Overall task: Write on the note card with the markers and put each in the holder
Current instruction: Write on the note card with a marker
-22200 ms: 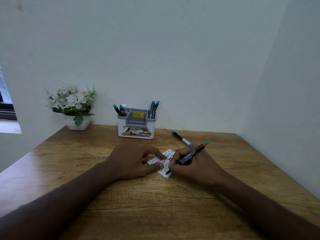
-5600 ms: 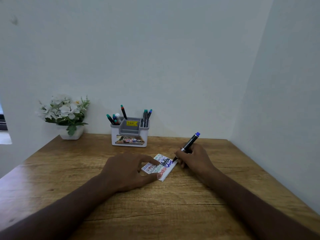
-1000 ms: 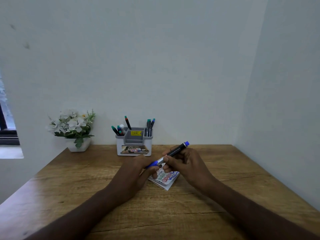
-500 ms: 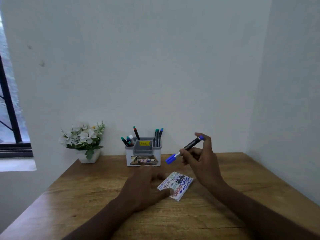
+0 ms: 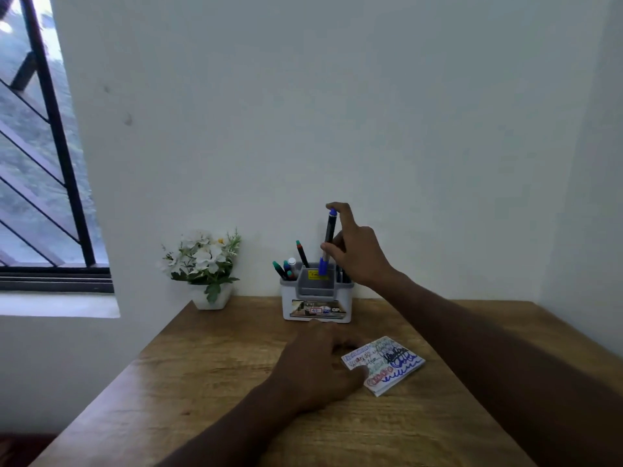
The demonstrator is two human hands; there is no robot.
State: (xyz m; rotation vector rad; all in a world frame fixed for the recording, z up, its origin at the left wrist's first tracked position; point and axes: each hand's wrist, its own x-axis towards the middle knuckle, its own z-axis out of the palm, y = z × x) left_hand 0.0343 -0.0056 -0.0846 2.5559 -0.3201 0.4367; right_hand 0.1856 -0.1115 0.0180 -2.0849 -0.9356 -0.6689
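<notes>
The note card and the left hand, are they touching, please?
Touching: the head view shows the left hand with its thumb pressed on the note card.

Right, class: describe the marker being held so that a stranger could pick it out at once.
Find the grey and white holder at the back of the wooden desk, beside the flower pot. Just above it, the right hand grips the blue marker. Unlike the markers in the holder, it is held upright, blue cap down.

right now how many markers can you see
6 at least: blue marker in the right hand; four in the holder left slot; one partly hidden right.
</notes>
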